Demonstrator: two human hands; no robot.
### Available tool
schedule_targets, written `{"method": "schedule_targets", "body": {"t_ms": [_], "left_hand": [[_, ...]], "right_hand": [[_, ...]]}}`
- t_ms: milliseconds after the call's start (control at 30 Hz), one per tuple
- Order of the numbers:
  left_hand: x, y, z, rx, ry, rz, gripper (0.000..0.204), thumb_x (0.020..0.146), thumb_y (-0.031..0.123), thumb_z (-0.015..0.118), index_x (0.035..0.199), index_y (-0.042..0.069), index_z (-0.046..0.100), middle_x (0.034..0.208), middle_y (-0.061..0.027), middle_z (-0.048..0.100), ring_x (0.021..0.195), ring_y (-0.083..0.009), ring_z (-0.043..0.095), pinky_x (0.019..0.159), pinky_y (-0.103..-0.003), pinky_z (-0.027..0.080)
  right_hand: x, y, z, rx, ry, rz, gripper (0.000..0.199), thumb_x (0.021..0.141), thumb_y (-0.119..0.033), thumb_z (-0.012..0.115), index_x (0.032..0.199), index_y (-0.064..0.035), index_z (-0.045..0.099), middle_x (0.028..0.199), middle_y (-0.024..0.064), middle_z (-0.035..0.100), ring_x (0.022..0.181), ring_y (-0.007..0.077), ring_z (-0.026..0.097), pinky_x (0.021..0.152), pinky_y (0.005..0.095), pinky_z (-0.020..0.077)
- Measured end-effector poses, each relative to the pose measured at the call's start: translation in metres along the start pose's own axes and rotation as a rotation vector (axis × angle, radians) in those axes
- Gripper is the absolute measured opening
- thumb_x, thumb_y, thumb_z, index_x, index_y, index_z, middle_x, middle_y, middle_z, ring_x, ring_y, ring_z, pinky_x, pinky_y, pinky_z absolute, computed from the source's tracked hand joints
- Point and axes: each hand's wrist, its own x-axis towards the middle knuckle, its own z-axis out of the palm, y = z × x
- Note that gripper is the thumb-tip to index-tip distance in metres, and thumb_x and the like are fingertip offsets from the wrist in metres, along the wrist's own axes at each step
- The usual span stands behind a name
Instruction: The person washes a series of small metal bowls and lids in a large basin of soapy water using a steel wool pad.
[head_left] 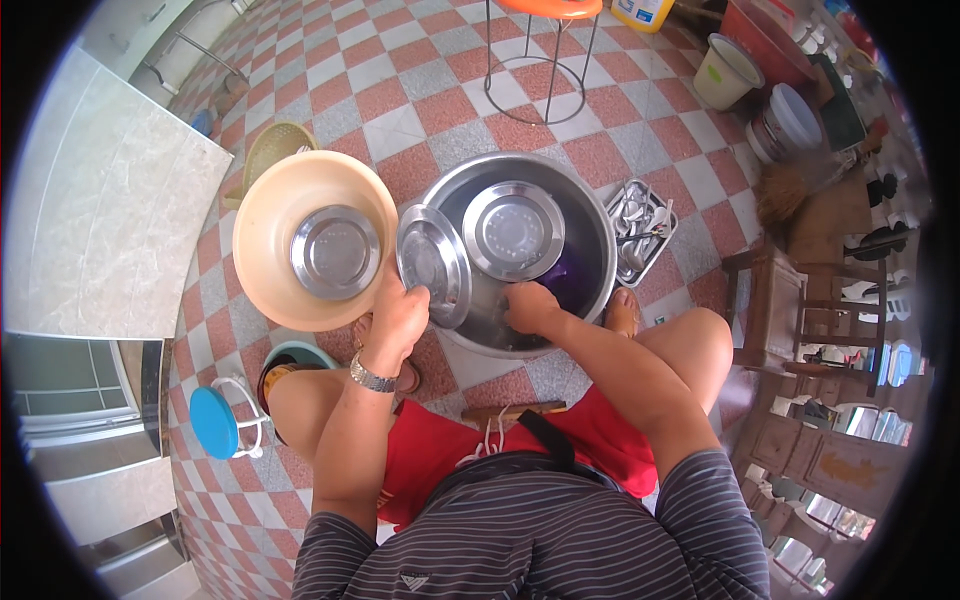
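My left hand [398, 318] grips the near rim of a shiny metal plate [433, 262], tilted between two basins. To the right, a large grey metal basin [607, 235] holds cloudy water. My right hand [530, 308] is inside its near side, fingers curled and partly hidden; what they hold, if anything, I cannot make out. Beyond that hand, another metal plate [513, 230] lies in the basin beside something purple [562, 284]. On the left stands a peach-coloured plastic basin [262, 205], with a round metal dish [336, 252] resting inside.
A metal tray of spoons and other utensils [640, 230] sits right of the grey basin. Behind the peach basin is a yellowish basket [275, 145]. An orange-topped stool [550, 8] stands ahead, a blue stool [214, 422] at left. Wooden furniture [770, 310] lines the right.
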Motion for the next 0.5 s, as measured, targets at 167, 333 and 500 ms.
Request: {"method": "schedule_targets", "body": {"t_ms": [167,333,500], "left_hand": [[0.005,-0.001,-0.002,0.02,-0.055,0.094,0.064,0.081,-0.005,0.046,0.145,0.004,0.042,0.113,-0.011,0.062,0.084,-0.0152,0.062,0.056,-0.027,0.052],[-0.004,0.004,0.016,-0.176,-0.194,-0.042,0.061,0.082,-0.007,0.047,0.141,0.005,0.047,0.11,-0.0083,0.063,0.082,-0.013,0.063,0.055,-0.025,0.052],[-0.017,-0.004,0.034,-0.251,-0.305,-0.141,0.063,0.081,-0.008,0.047,0.144,0.001,0.045,0.126,-0.0095,0.06,0.113,-0.0154,0.056,0.097,-0.028,0.045]], "right_hand": [[-0.001,-0.021,-0.086,0.557,0.218,0.065,0.039,0.081,-0.026,0.074,0.111,-0.0016,0.073,0.105,0.0202,0.073,0.096,0.0345,0.072,0.084,0.0408,0.055],[-0.017,-0.067,-0.121,1.048,0.428,-0.117,0.04,0.086,-0.018,0.075,0.116,0.0071,0.067,0.1,0.0153,0.073,0.091,0.0182,0.069,0.082,0.0304,0.0535],[-0.034,-0.095,-0.112,0.722,0.61,-0.366,0.042,0.084,-0.019,0.077,0.12,0.0,0.067,0.113,0.0223,0.07,0.104,0.0325,0.069,0.09,0.0369,0.0543]]}}
